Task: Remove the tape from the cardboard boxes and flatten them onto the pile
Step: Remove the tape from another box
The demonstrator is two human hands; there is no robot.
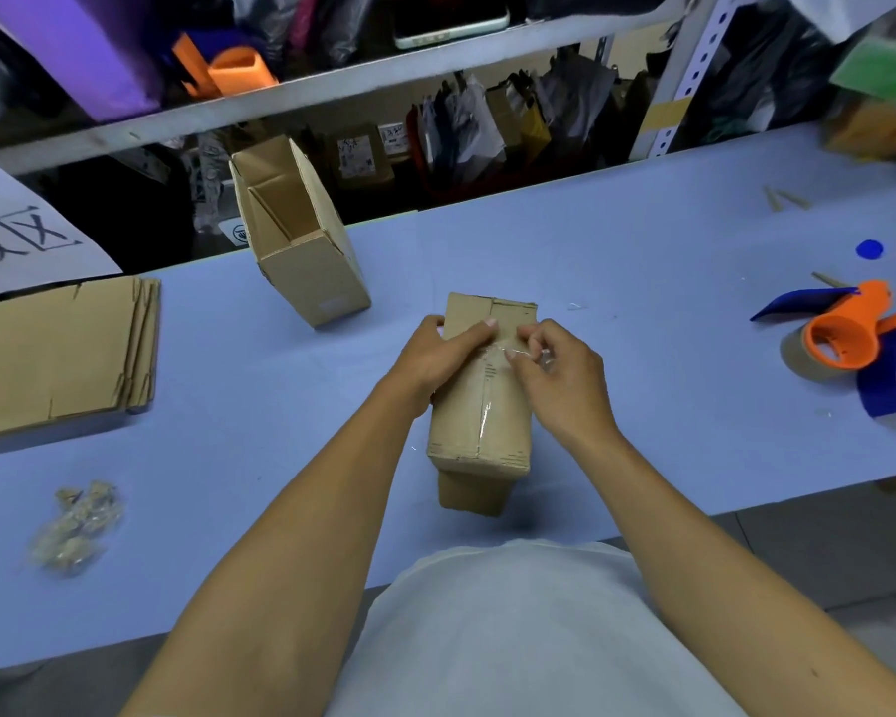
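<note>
Taped cardboard box [479, 401] stands at table [642, 302] centre. Left hand [435, 354] grips its far left edge; right hand [554, 375] pinches clear tape [531, 354] lifted off the top seam. Flattened pile [58, 354] lies far left.

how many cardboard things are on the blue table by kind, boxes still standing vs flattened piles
Taped brown cardboard box held by the left hand and right hand: 1
Open-topped brown cardboard box standing alone: 1
Pile of flattened brown cardboard: 1
Total: 3, on the blue table; sheets within the pile cannot be counted.
</note>
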